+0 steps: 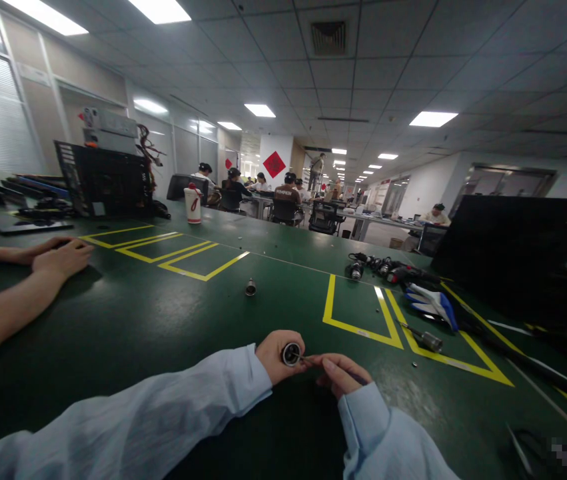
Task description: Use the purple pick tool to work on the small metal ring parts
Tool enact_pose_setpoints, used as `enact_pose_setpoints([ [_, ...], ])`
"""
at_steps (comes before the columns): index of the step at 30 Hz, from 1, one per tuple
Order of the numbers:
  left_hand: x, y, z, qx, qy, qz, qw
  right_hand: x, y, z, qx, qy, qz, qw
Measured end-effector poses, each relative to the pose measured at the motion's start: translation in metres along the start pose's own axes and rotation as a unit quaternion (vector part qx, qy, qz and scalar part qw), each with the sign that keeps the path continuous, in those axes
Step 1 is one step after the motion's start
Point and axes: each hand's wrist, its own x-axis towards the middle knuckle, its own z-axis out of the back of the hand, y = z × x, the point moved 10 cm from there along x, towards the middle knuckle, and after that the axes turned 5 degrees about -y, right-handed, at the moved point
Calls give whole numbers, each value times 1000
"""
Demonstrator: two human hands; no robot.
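In the head view my left hand [278, 353] is wrapped round a short cylindrical metal part [291, 354], its round rim and dark hollow end turned towards me. Close by on the right, my right hand [343, 375] pinches a thin, rod-like piece [309, 361] that reaches to the side of this part. What kind of piece it is I cannot make out. Beyond my hands a similar small metal cylinder [250, 287] stands on the green table [203, 327]. Another metal cylinder with a thin shaft [432, 342] lies to the right, inside a yellow-taped outline.
Another person's hands [60, 259] rest on the table at left. Behind them stand a black computer case [108, 180] and a white cup [193, 204]. At right lie dark tools [378, 267], a blue-and-white glove [432, 303] and a large black panel [518, 260].
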Motion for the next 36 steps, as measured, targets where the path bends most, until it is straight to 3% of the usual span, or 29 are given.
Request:
enact_pose_setpoints([
  [5,1,2,1,-46,-7,12,999,1,-4,-2,53,2,-13,998],
  [12,0,2,9,9,-41,26,999,-1,8,5,-36,-26,34,998],
  [15,0,-1,13,54,-54,15,997,-8,23,3,-119,-39,89,988],
  [20,-1,-4,11,106,-50,3,993,-23,49,-10,-190,-44,244,950],
  [25,-1,-2,10,33,-55,15,998,-32,56,-20,-210,-21,342,916],
  [31,0,-3,11,-100,-54,53,992,-41,66,-32,-224,4,400,889],
  [36,-1,1,15,-65,-77,54,993,-41,69,-31,-244,-6,396,885],
])
